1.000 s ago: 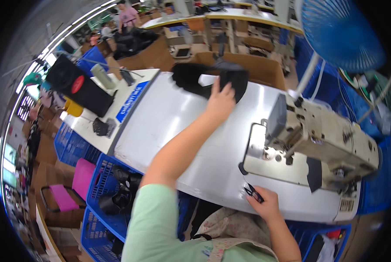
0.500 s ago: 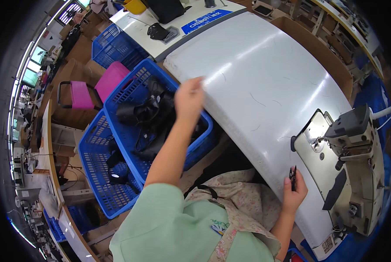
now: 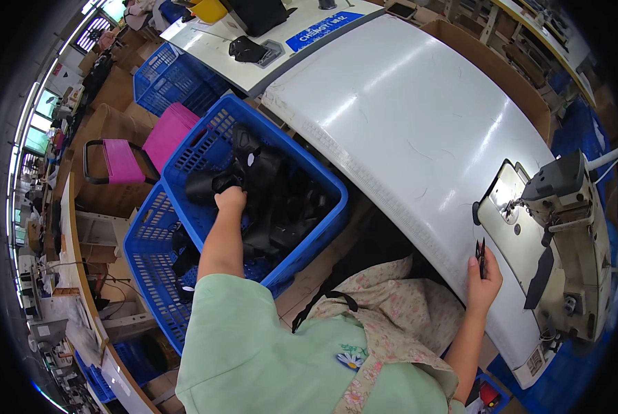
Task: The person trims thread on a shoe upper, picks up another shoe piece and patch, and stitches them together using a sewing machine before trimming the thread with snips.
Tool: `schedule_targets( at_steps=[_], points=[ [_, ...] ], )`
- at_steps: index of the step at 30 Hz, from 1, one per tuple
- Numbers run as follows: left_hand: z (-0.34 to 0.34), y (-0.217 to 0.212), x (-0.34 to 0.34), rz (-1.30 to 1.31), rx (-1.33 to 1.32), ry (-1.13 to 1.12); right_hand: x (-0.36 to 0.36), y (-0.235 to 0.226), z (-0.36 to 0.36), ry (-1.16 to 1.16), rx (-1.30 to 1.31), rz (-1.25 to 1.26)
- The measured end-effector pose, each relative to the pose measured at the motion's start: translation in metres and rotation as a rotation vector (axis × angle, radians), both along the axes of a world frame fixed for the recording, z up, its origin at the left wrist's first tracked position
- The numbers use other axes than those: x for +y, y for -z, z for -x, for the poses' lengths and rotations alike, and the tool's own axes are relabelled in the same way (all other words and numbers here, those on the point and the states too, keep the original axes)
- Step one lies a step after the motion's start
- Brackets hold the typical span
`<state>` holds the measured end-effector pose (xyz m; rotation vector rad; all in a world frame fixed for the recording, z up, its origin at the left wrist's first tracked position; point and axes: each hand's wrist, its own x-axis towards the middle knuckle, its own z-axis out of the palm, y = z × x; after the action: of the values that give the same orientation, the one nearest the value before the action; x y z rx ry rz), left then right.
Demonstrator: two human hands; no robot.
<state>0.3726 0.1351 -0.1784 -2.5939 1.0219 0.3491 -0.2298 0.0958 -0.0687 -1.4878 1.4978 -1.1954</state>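
Note:
Inside the nearer blue basket (image 3: 336, 207), my left hand (image 3: 231, 199) is closed on the edge of a black leather-like piece (image 3: 227, 181). Other dark, curved pieces (image 3: 271, 172) lie heaped around it, and their exact kind is hard to tell. At the right, my right hand (image 3: 485, 284) is wrapped round small black thread snips (image 3: 481, 252), with the blades pointing up. That hand is over the white tabletop (image 3: 405, 131), near the sewing machine (image 3: 561, 196).
A second blue basket (image 3: 150, 262) with black pieces sits to the left, beneath the first. Beyond them are a pink folding chair (image 3: 171, 138) and another blue basket (image 3: 178, 79). Loose threads are scattered on the tabletop. Another white table (image 3: 281, 41) adjoins it at the far end.
My left hand has moved from beside the table edge down and left into the basket, onto a black piece. My right hand keeps the snips and has shifted slightly right in view.

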Motion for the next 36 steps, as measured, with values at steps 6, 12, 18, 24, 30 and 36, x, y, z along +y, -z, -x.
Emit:
schedule_targets(
  at_steps=[6,12,18,24,30,36],
  points=[
    [-0.084,-0.096,0.019,0.8,-0.125,0.06,-0.001,0.003,0.004,0.01,0.039,-0.017],
    [0.004,-0.236,0.007,1.44,0.52,-0.146,0.004,0.007,0.017,0.118,-0.034,-0.047],
    [0.082,-0.294,0.025,1.704,1.042,-0.043,0.033,-0.036,0.039,0.021,-0.212,-0.011],
    [0.157,-0.297,0.019,1.895,1.326,0.028,0.121,-0.032,0.213,0.721,0.839,0.514],
    [0.107,-0.243,-0.031,1.652,1.4,0.897,0.184,0.025,0.361,0.949,0.838,0.075],
    [0.219,-0.295,-0.05,1.529,1.72,0.39,0.201,0.019,0.38,0.645,0.219,0.05]
  ],
)
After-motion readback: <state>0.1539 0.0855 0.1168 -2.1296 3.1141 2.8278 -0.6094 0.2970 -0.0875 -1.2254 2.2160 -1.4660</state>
